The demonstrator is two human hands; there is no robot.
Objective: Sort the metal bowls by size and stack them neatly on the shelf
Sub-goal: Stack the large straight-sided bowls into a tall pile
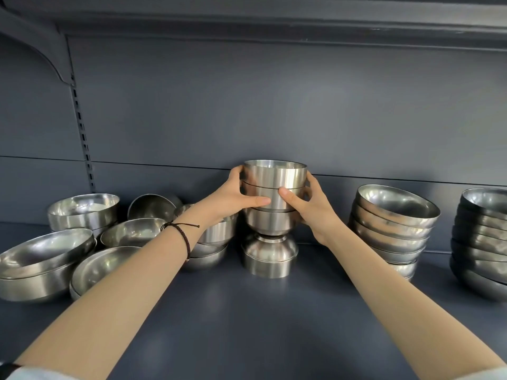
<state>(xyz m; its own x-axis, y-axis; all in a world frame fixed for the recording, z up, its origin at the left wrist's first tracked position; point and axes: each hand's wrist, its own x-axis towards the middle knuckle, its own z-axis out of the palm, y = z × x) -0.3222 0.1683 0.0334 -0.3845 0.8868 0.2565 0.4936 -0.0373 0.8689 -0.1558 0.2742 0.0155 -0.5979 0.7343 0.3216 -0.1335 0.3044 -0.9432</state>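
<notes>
Dark grey shelf (274, 325) carries steel bowls. At twelve o'clock, three nested bowls (274, 176) rest upright on upturned bowls (269, 256). The left hand (236, 196) and right hand (312, 209) hold them in a closed grip. Loose bowls (82, 242) lie at nine o'clock, and a tilted stack (392, 226) at three.

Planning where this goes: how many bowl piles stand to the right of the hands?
2: a leaning pile just beyond the right hand, and a darker pile at the frame's right edge, partly cut off; more may sit out of view.
</notes>
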